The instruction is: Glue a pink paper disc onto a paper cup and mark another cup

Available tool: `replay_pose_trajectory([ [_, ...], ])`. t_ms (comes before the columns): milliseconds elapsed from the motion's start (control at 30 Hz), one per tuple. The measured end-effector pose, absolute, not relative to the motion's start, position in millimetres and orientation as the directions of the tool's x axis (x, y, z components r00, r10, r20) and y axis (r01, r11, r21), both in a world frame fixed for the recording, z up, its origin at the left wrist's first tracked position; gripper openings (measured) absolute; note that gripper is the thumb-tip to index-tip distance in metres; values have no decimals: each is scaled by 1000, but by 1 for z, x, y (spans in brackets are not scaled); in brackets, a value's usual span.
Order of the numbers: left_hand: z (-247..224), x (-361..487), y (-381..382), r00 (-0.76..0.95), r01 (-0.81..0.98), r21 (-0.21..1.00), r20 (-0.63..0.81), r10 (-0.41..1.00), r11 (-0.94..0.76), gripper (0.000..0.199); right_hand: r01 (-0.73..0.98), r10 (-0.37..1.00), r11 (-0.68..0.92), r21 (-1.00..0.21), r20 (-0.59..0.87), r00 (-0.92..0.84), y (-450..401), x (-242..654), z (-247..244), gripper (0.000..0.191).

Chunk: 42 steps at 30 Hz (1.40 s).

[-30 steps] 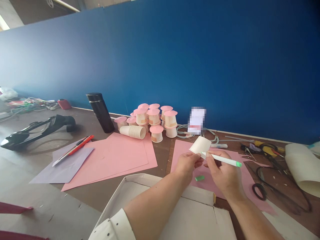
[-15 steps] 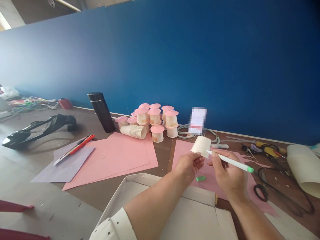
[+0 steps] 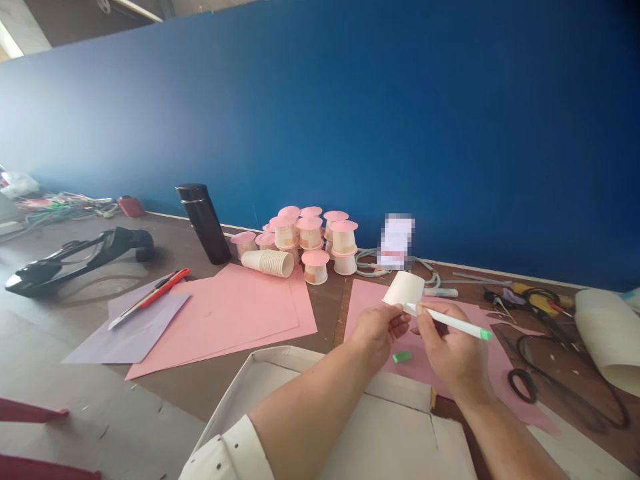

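My left hand (image 3: 377,331) grips a small white paper cup (image 3: 406,288) by its rim, the cup turned upside down and slightly tilted. Between the fingers of my right hand (image 3: 453,347) is a white marker (image 3: 460,323) with a green end. Its tip touches the cup near the rim. A loose green cap (image 3: 401,357) lies on the pink paper (image 3: 365,303) below the hands. Farther back stand several upside-down cups topped with pink paper discs (image 3: 315,258), some stacked on others. A nested stack of plain paper cups (image 3: 267,263) rests on its side before them.
Left are pink sheets (image 3: 240,307), a lilac sheet (image 3: 150,333) with a red utility knife (image 3: 150,298), and a black bottle (image 3: 204,223). A blurred-out phone-like object (image 3: 396,240) leans at the blue wall (image 3: 350,120). Cables and scissors (image 3: 521,385) lie right; a cardboard box (image 3: 280,400) is in front.
My right hand and the marker have shifted left and slightly up, bringing the tip across the cup's lower edge. My left hand and the cup have barely moved.
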<state>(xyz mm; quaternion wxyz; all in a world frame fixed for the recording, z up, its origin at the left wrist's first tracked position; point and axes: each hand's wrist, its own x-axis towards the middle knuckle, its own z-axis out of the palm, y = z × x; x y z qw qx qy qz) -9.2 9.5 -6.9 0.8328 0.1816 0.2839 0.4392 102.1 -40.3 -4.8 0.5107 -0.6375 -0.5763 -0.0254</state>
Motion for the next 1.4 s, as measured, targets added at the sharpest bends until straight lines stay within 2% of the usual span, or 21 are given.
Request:
replay_pose_trajectory([
  [300, -9, -8, 11, 418, -646, 548, -328, 847, 531, 4, 797, 711, 142, -587, 620, 331, -41, 101, -2, 28],
  [467, -7, -9, 10, 421, -638, 547, -341, 841, 541, 5, 769, 713, 155, -620, 609, 347, -40, 101, -3, 29],
  [833, -9, -7, 10, 410, -633, 556, -350, 842, 539, 6, 782, 719, 152, -605, 611, 333, -40, 102, -4, 26],
  [967, -7, -9, 10, 437, -635, 528, -357, 826, 564, 7, 776, 720, 180, -605, 618, 315, -40, 102, -3, 27],
  [1133, -3, -11, 10, 460, -649, 456, -403, 791, 609, 7, 688, 638, 273, -672, 662, 393, -43, 98, 4, 29],
  [1400, -1, -11, 9, 458, -659, 462, -379, 804, 593, 8, 749, 673, 211, -628, 649, 355, -43, 99, 1, 26],
])
